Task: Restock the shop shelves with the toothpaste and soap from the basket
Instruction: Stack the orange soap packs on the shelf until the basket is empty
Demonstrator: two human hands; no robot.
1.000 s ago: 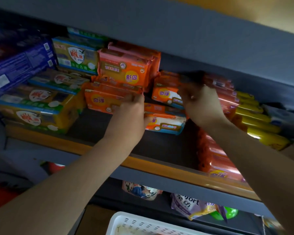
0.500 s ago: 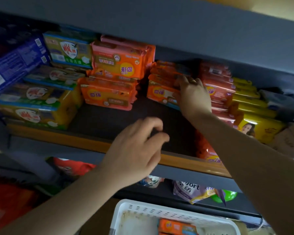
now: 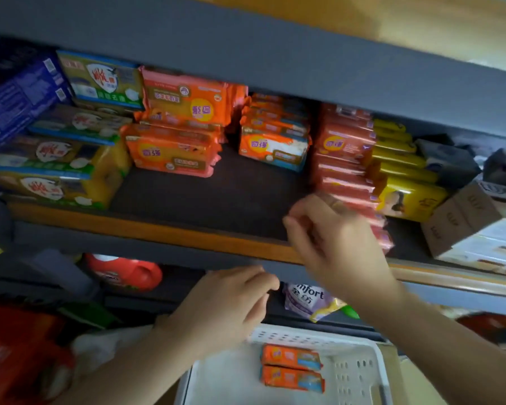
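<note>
Left hand (image 3: 228, 305): loosely curled, empty, held above white perforated plastic basket (image 3: 360, 372). Right hand (image 3: 333, 241): fingers loosely bent, empty, raised before grey metal shelf (image 3: 205, 200).

Dim overall, colours muddy. Brightest patch is the warm yellow wall (image 3: 421, 21) at upper right of the frame. Deep shadow under the grey upper shelf (image 3: 275, 54) and across the far left edge. My right hand (image 3: 333, 238) is smeared by motion blur; my left hand (image 3: 228, 305) is softer-edged too. Shelf lines bow with wide-angle distortion. Lower left corner is a red blur.
</note>
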